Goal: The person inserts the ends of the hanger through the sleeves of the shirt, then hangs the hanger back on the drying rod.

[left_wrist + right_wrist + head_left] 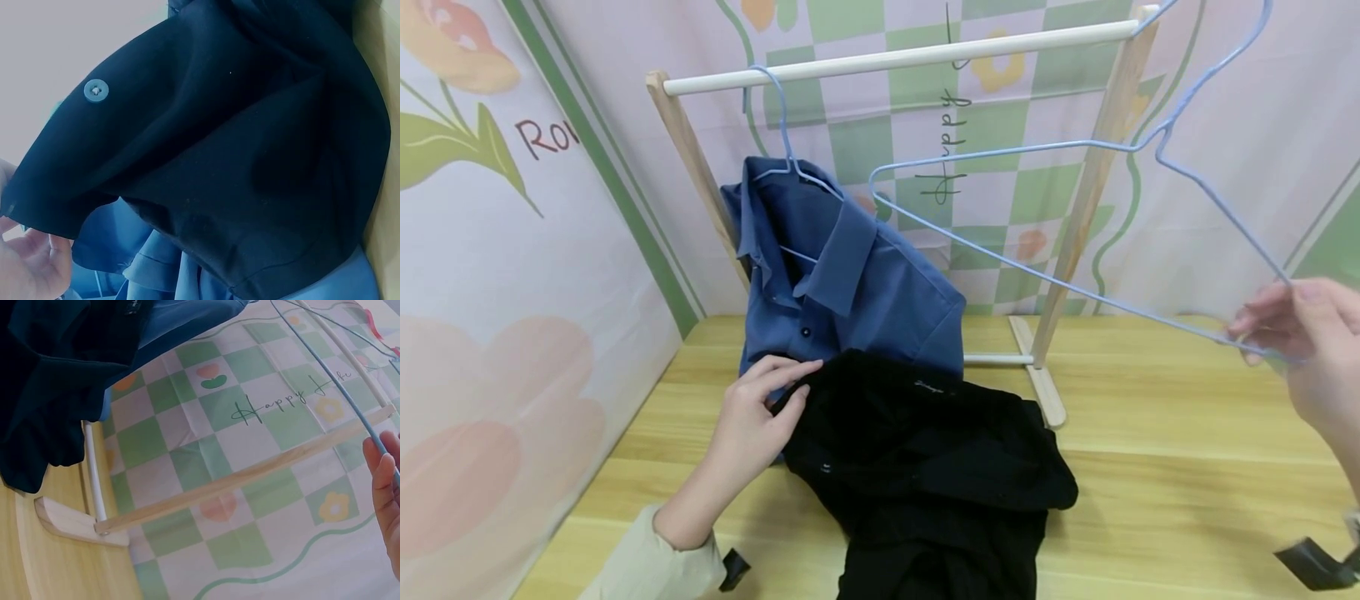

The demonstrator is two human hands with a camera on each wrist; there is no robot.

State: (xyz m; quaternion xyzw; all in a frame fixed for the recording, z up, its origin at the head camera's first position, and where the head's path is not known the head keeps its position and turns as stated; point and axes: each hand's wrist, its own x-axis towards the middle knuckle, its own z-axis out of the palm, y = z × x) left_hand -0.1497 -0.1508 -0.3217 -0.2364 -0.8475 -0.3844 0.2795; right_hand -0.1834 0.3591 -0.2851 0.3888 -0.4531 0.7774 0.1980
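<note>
My left hand [756, 417] pinches the upper left edge of a black garment [940, 442], lifting that edge above the table. The garment has a small light label inside its opening and a button near the edge, clear in the left wrist view; whether it is a shirt or trousers I cannot tell. At the right, my right hand [1318, 333] grips one lower corner of a light blue wire hanger [1000, 154], which is bare and held up in the air. Behind the black garment, a blue button shirt [910, 292] hangs from another blue hanger [786, 125].
A wooden rack with a white top rail [887, 60] carries the shirt's hanger. Its right foot [1047, 396] rests on the wood-grain table [1150, 500]. A patterned cloth backdrop [985, 208] hangs behind, and a printed cloth [490, 275] hangs at left.
</note>
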